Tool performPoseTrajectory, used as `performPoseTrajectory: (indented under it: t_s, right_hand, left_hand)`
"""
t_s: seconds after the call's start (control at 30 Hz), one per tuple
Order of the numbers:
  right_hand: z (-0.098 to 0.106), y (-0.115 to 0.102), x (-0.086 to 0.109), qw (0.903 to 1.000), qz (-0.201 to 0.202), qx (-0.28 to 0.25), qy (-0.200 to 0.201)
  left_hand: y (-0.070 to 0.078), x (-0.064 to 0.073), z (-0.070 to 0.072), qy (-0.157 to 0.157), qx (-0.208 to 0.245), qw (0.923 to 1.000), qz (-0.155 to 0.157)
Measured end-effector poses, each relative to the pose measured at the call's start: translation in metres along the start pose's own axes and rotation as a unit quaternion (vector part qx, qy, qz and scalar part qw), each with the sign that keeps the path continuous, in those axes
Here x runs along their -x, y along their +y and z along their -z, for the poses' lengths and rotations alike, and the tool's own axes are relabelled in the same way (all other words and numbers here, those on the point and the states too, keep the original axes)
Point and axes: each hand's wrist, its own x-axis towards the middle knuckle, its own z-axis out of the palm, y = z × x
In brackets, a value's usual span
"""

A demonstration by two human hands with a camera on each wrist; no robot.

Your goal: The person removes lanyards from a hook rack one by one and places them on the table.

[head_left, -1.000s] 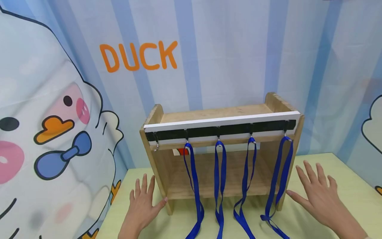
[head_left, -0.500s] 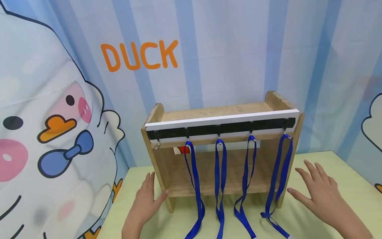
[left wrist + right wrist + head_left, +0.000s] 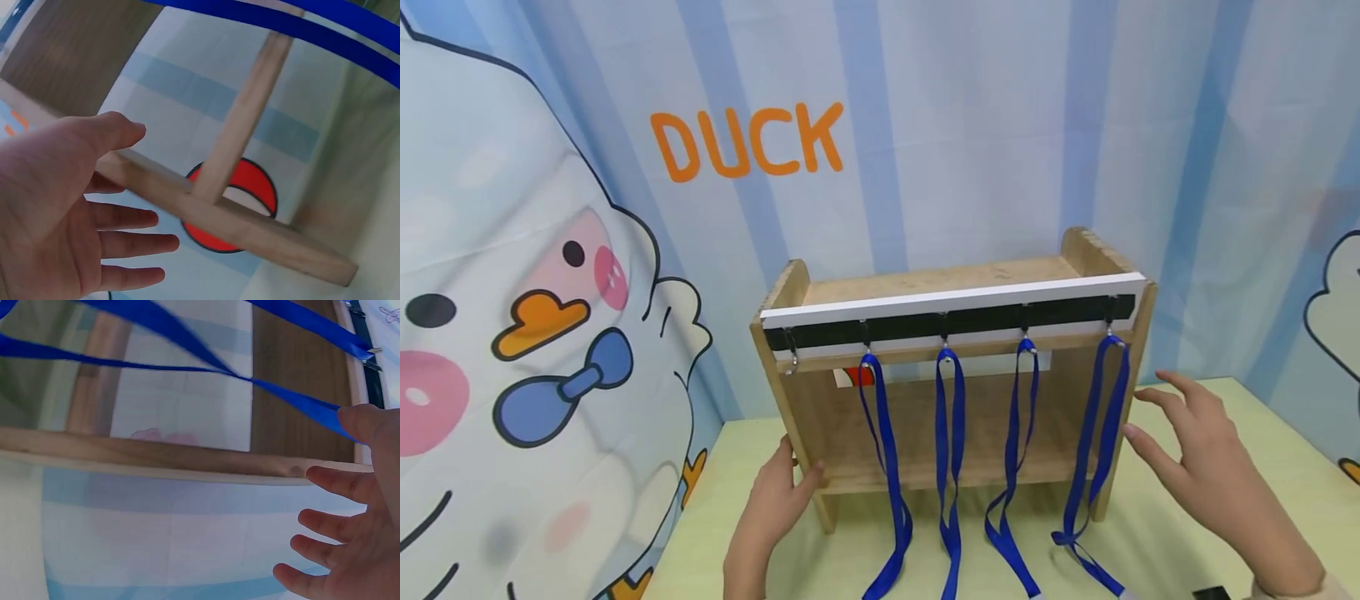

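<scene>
A small wooden rack (image 3: 955, 425) stands on the table. Along its top front runs a white strip with a black band and several metal hooks. Blue lanyards (image 3: 955, 408) hang from all but the leftmost hook (image 3: 792, 358). At the rack's left side panel is my left hand (image 3: 771, 500), thumb in front of the panel's edge and fingers along its outer side; in the left wrist view (image 3: 69, 206) its fingers look straight. Whether it touches the wood is unclear. My right hand (image 3: 1206, 462) is beside the right side panel, fingers spread and slightly bent, holding nothing.
The light-green table (image 3: 1195, 408) carries the rack. Behind it hangs a striped blue curtain (image 3: 970, 142) with duck pictures and orange lettering. The lanyards' lower ends reach the table in front. A small black object (image 3: 1212, 593) shows at the bottom right edge.
Both hands have moved inward to the rack's side panels, their fingers less spread than before. The rack and lanyards look almost unmoved. A black object has appeared at the bottom right.
</scene>
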Motion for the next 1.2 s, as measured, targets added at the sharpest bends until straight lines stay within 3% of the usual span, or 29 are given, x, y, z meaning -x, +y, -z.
performPoseTrajectory:
  t_s: [0.17, 0.4, 0.6, 0.77, 1.2]
  right_hand:
    - [0.009, -0.013, -0.01, 0.9994, 0.004, -0.03, 0.018]
    - [0.014, -0.026, -0.026, 0.9983, 0.004, -0.032, 0.048]
    - [0.015, -0.035, -0.042, 0.9957, 0.016, -0.036, 0.084]
    - [0.016, -0.039, -0.051, 0.9925, 0.023, -0.047, 0.11]
    - [0.02, -0.045, -0.06, 0.9877, 0.014, -0.04, 0.15]
  left_hand:
    - [0.002, 0.002, -0.009, 0.007, 0.032, 0.9993, -0.016]
    - [0.005, 0.007, -0.012, -0.02, 0.1, 0.9948, 0.003]
    - [0.005, 0.005, -0.011, -0.004, 0.095, 0.9953, -0.014]
    - [0.004, 0.004, -0.011, -0.002, 0.09, 0.9958, -0.011]
    - [0.002, 0.005, -0.013, -0.009, 0.095, 0.9954, -0.013]
